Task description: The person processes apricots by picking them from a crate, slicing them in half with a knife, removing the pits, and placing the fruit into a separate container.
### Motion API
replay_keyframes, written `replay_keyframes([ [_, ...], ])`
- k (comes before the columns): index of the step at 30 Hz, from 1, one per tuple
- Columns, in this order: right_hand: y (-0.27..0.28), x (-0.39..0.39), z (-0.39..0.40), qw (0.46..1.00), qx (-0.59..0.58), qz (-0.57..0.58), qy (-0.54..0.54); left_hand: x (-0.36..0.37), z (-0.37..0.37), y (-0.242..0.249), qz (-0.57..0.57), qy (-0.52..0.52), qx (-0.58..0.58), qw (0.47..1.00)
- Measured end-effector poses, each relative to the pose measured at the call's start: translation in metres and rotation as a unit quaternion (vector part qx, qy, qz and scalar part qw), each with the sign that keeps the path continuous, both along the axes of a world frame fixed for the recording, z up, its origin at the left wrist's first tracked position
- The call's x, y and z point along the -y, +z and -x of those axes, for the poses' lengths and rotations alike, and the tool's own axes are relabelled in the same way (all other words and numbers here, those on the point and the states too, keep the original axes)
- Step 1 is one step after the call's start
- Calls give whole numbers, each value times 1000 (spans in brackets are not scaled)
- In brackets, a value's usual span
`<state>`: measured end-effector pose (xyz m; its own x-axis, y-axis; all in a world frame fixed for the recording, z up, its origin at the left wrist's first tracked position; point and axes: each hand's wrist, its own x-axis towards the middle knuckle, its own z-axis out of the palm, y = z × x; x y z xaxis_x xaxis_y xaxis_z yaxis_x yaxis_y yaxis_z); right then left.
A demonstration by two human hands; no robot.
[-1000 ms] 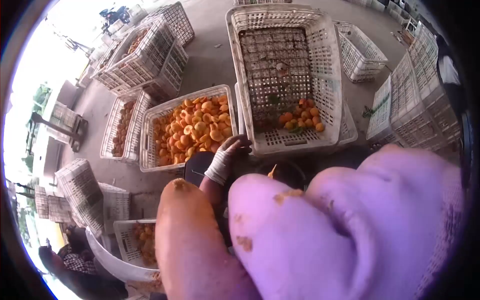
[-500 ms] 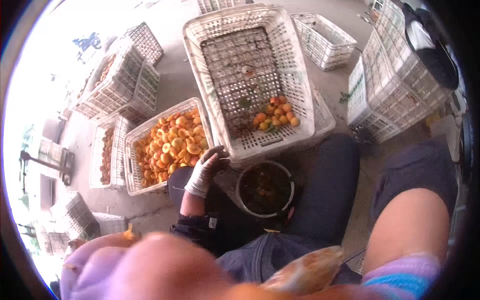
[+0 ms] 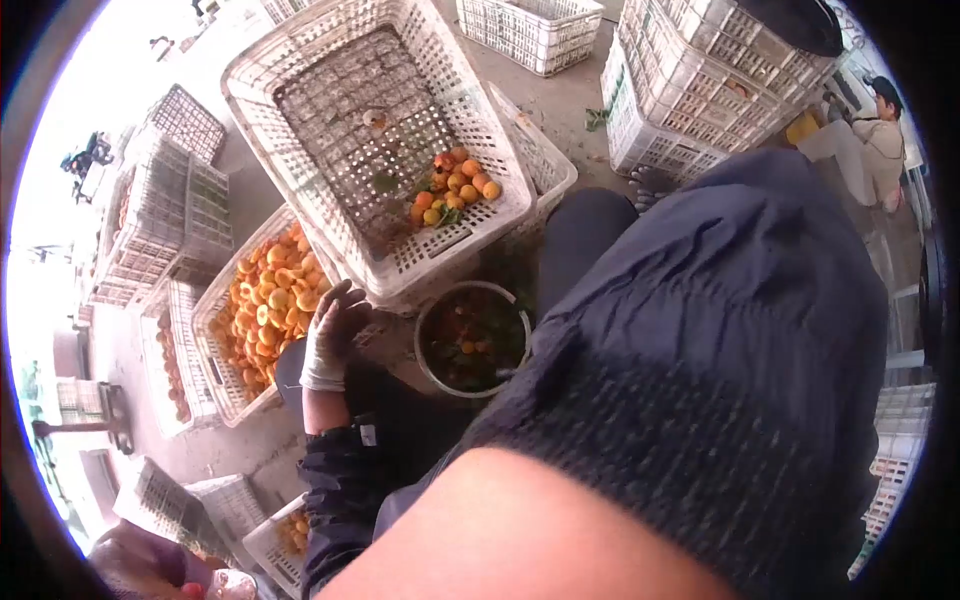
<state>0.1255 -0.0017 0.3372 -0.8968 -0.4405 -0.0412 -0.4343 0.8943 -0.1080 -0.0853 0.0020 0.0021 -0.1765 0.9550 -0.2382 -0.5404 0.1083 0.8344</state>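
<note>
My left hand [image 3: 335, 335], in a whitish glove with dark, stained fingers, is raised above my leg. Its fingers are loosely bent and apart, with nothing visible between them. They are close to the near corner of a large tilted white crate [image 3: 400, 275], where several whole apricots [image 3: 455, 185] and some leaves lie in the lower end. Left of the hand, a second crate [image 3: 238, 408] is heaped with halved apricots [image 3: 275, 300]. Between my legs stands a round bucket [image 3: 424, 366] with dark contents and a few orange bits. My right forearm [image 3: 530, 530] crosses close before the camera; its hand is out of frame.
Stacked white crates [image 3: 690, 80] rise at the right, and another crate [image 3: 530, 35] sits at the back. More stacks [image 3: 165, 215] stand at the left. A person [image 3: 870, 140] sits at the far right. Someone in purple [image 3: 145, 565] is partly visible at the lower left.
My right hand, in a purple glove close to the camera, has left the frame, and its forearm and dark sleeve now fill the lower right. The view has swung right; my left hand stays near the crate corner.
</note>
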Motion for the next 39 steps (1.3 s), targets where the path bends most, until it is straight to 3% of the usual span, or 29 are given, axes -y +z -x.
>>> replay_keyframes([
  [7,-14,0,5,999,-10,13,27,0,15,-29,-29,-18,-12,999],
  [9,-24,-3,7,999,-16,26,29,1,4,-10,-5,-2,-22,1000],
  [12,-63,-24,5,989,-2,143,-46,2,0,1,2,15,-19,1000],
  [13,-87,-40,-4,946,45,283,-155,3,-6,9,4,15,11,1000],
  [14,-113,-59,-6,921,52,331,-197,5,-9,16,7,14,43,999],
  [16,-153,-101,-12,880,57,323,-344,4,-1,2,22,25,-73,997],
  [17,-184,-126,-14,843,17,368,-392,5,0,1,25,17,-68,997],
  [19,-229,-178,-15,813,-38,307,-494,4,-2,10,31,4,-73,997],
  [20,-256,-207,-15,779,-16,310,-546,3,-1,10,39,6,-82,996],
  [21,-273,-226,-14,687,10,385,-616,2,-1,11,41,4,-90,995],
  [22,-311,-254,-12,699,-27,323,-637,3,-2,10,43,1,-97,994],
  [23,-327,-270,-8,690,-25,304,-657,2,0,3,40,0,-63,997],
  [24,-324,-278,-2,714,-15,256,-651,2,-2,13,47,0,-64,997],
  [32,-438,-321,75,735,-11,141,-664,3,8,19,53,-2,-21,998],
  [35,-431,-309,96,734,63,95,-670,3,11,12,55,13,-4,998],
  [39,-463,-308,111,722,57,93,-683,0,16,12,68,-4,3,998],
])
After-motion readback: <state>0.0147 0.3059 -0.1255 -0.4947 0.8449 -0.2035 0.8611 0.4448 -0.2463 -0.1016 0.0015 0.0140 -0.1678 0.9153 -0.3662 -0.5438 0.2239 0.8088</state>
